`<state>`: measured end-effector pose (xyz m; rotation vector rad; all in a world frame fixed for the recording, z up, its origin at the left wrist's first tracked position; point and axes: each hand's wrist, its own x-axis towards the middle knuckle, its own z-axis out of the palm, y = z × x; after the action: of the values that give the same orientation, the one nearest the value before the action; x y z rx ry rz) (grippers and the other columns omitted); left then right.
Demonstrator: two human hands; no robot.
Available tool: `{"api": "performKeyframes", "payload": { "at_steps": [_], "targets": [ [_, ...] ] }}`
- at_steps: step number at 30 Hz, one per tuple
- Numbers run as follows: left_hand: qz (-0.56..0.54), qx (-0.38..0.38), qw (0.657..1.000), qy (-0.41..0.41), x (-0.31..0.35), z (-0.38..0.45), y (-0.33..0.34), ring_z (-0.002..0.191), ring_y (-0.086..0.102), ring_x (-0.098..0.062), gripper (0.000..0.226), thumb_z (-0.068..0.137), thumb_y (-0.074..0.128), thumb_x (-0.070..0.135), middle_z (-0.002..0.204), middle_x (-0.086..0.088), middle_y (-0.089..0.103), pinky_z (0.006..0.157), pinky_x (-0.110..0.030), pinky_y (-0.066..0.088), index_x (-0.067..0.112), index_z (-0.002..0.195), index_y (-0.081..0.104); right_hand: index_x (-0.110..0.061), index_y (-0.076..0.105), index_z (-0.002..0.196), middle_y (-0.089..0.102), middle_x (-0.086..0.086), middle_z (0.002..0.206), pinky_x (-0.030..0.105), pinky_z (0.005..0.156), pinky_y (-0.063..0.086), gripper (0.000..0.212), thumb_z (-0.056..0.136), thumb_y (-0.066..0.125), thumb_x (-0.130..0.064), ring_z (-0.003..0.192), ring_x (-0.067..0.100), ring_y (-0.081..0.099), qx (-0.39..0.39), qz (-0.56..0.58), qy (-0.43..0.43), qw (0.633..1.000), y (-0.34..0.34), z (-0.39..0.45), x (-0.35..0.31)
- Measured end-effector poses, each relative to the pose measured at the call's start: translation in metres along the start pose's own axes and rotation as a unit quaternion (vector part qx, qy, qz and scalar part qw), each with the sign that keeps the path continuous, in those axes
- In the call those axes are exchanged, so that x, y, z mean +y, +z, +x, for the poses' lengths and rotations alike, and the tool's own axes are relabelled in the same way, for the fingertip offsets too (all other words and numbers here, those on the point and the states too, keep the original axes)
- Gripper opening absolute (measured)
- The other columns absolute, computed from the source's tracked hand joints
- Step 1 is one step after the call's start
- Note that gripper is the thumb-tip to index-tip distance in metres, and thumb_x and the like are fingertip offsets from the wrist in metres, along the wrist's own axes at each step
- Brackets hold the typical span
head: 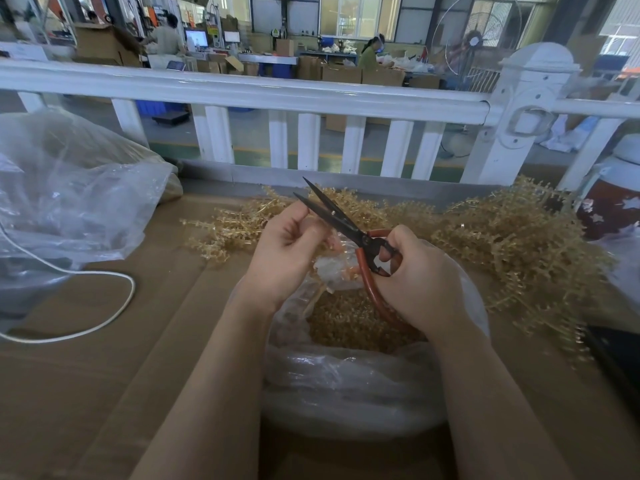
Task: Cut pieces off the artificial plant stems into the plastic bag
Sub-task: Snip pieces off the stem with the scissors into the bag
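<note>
My right hand [415, 278] grips black scissors [341, 221] with red-orange handles; the blades stand apart and point up and left. My left hand [287, 251] is curled just left of the blades, pinching something small that I cannot make out, above the open clear plastic bag [346, 386]. Several tan cut pieces [349, 323] fill the bag between my wrists. A heap of tan artificial plant stems [512, 244] lies on the cardboard-covered table behind and to the right of my hands.
A big crumpled clear bag [69, 202] sits at the left with a white cord [114, 306] looping out of it. A white railing [311, 95] runs along the table's far edge. A red and white bottle [613, 199] stands at the right.
</note>
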<state>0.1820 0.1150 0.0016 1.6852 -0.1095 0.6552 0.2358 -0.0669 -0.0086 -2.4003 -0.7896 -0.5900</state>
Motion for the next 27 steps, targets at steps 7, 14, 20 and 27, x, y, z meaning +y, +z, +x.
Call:
{"api": "performKeyframes", "payload": {
  "at_steps": [7, 14, 20, 27],
  "targets": [
    [-0.021, -0.019, 1.000, -0.002, 0.002, -0.001, 0.000, 0.072, 0.063, -0.013, 0.020, 0.100, 0.046, -0.003, 0.075, -0.007, 0.066, 0.074, -0.019, 0.051, 0.002, 0.101, 0.065, -0.025, 0.046, 0.080, 0.050, -0.016, 0.060, 0.003, 0.062, 0.040, 0.038, 0.085, 0.069, -0.056, 0.049, -0.001, 0.046, 0.004, 0.016, -0.012, 1.000, 0.001, 0.000, -0.001],
    [-0.027, -0.012, 1.000, -0.007, 0.002, 0.000, 0.001, 0.070, 0.061, -0.012, 0.020, 0.100, 0.045, -0.005, 0.077, -0.010, 0.065, 0.075, -0.020, 0.052, 0.001, 0.103, 0.065, -0.025, 0.046, 0.078, 0.049, -0.016, 0.059, 0.004, 0.060, 0.041, 0.041, 0.079, 0.061, -0.063, 0.047, 0.000, 0.045, 0.001, 0.036, -0.014, 0.999, 0.000, 0.001, -0.002],
    [-0.025, -0.014, 1.000, -0.001, -0.001, -0.001, 0.000, 0.071, 0.061, -0.013, 0.021, 0.102, 0.046, 0.000, 0.074, -0.007, 0.064, 0.075, -0.021, 0.052, 0.006, 0.100, 0.066, -0.033, 0.037, 0.073, 0.047, -0.016, 0.054, 0.011, 0.043, 0.038, 0.037, 0.079, 0.059, -0.064, 0.050, 0.001, 0.053, 0.025, 0.030, -0.024, 0.999, 0.008, 0.002, 0.007],
    [-0.024, -0.006, 0.999, -0.020, -0.005, 0.000, -0.001, 0.069, 0.060, -0.011, 0.020, 0.103, 0.047, 0.006, 0.072, -0.002, 0.064, 0.070, -0.017, 0.049, 0.008, 0.091, 0.063, -0.036, 0.046, 0.076, 0.063, -0.012, 0.060, 0.014, 0.041, 0.044, 0.044, 0.073, 0.062, -0.077, 0.055, 0.000, 0.062, -0.007, 0.107, 0.060, 0.992, 0.013, 0.004, 0.006]
  ]
}}
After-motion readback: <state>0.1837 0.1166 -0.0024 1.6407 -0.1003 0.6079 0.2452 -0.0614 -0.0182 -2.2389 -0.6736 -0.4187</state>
